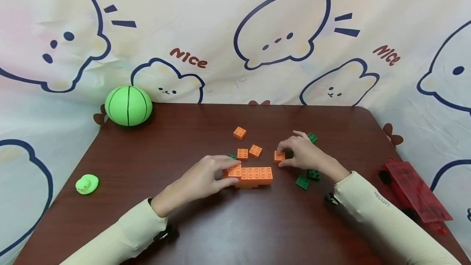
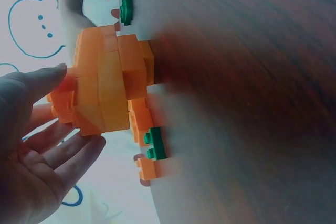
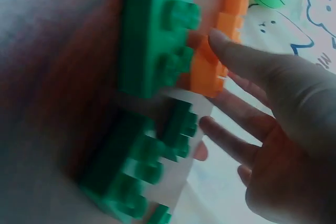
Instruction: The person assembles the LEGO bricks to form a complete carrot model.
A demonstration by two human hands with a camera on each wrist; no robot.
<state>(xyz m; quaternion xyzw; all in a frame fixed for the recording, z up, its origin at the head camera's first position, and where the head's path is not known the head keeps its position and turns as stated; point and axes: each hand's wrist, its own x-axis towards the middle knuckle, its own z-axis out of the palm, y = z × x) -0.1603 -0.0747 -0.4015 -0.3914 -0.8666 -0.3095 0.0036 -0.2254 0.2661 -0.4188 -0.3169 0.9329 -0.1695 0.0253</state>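
Note:
My left hand (image 1: 200, 177) grips the left end of a built block of orange toy bricks (image 1: 254, 176), thumb on the near side and fingers at the far side. In the left wrist view the built block (image 2: 113, 77) shows stepped layers, with its lowest part near the tabletop. My right hand (image 1: 303, 152) pinches a small square orange brick (image 1: 279, 157) between thumb and fingers, to the right of the block. The right wrist view shows that orange brick (image 3: 207, 72) by the thumb tip. Close below this hand lie green bricks (image 1: 302, 182).
Three loose orange bricks, one of them here (image 1: 240, 133), lie behind the block, with a green brick (image 1: 231, 156) beside them. A green ball (image 1: 128, 106) stands at the back left, a green rubber duck (image 1: 87, 184) at the left, a red toy car (image 1: 416, 191) at the right edge.

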